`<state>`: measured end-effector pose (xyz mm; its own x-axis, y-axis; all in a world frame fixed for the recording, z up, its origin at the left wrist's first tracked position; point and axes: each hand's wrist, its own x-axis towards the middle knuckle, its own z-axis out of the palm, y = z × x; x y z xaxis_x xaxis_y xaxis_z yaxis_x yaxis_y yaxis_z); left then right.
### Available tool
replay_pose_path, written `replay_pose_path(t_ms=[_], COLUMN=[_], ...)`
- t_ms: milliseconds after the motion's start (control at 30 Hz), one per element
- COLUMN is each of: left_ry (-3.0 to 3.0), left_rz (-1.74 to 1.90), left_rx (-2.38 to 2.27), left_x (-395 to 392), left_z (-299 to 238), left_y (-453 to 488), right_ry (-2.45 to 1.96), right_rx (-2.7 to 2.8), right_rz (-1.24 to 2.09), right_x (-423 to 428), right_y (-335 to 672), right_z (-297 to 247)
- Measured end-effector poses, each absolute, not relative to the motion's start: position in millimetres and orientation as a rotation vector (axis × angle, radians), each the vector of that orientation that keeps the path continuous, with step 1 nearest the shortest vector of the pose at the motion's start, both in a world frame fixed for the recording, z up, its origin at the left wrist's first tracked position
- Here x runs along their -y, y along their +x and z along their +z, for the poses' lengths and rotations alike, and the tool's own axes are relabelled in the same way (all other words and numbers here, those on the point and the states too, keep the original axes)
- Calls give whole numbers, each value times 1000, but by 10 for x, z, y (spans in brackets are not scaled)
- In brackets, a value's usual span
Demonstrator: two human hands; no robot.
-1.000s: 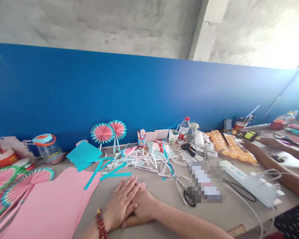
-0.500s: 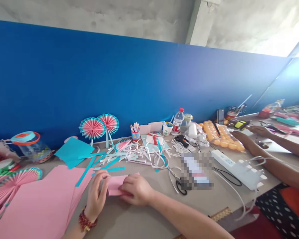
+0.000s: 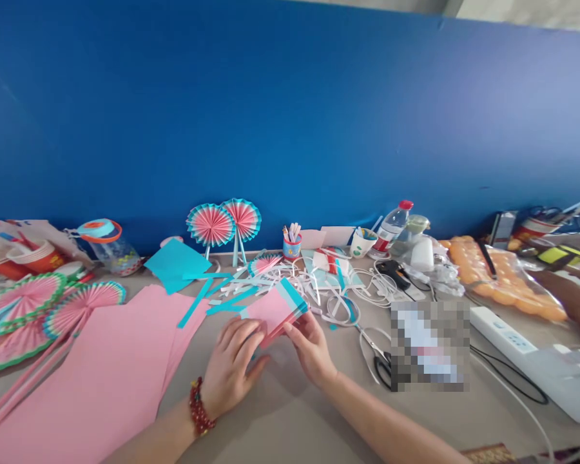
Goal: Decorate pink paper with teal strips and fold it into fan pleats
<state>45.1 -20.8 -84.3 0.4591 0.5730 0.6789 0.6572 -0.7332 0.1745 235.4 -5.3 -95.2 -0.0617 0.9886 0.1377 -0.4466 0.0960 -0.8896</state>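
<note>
A small folded pink paper with blue and pale bands along its far edge is held up just above the table. My right hand pinches its right corner between thumb and fingers. My left hand, with a red bead bracelet at the wrist, is at the paper's left side; its fingers are bent over that edge and the thumb is apart below. Large pink sheets lie to the left. Beyond the hands are blue paper strips and a tangle of white strips.
Scissors lie right of my hands, near a blurred-out patch and a white power strip. Two pleated paper fans stand against the blue partition. Another person's arm reaches in at right. A bottle stands behind.
The pink paper has been raised and tilted, and its blue band now shows. My right hand has moved from over the paper to its right corner. The view has turned down and rightward.
</note>
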Motion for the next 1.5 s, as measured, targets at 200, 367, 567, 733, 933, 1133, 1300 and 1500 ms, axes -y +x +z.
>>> replay_pose_path(t_ms=[200,367,567,733,933,1133,1300,1500], left_ry=[-2554,-2552,-2606,-2794,-2863,-2898,-2915,-2901], left_rz=[-1124,-1072,-884,-483,-392,-311,-323,-431], left_rx=[1119,1160,1074,1039,1098,1196,1251,1277], left_x=[178,139,198,334,418,412,420,466], left_z=[-843,-831,-779,-803,-1011,-1009,-915,-909], left_y=[357,321,382,413,328,352,395,393], right_ry=[-929,-1079,-973,-999,-1126,-1126,-1049,-887], right_rx=[1184,1808,2488,2505,2487,2528,2608,2655], right_rz=[1249,420,-81,-109,22,-51,-187,-173], right_x=[-41,-144,123,283,384,371,347,275], right_y=[2443,2681,2623,2916,3178,3116,2922,2750], right_z=[-1038,-775,-735,-948,-1019,-1027,-920,-1044])
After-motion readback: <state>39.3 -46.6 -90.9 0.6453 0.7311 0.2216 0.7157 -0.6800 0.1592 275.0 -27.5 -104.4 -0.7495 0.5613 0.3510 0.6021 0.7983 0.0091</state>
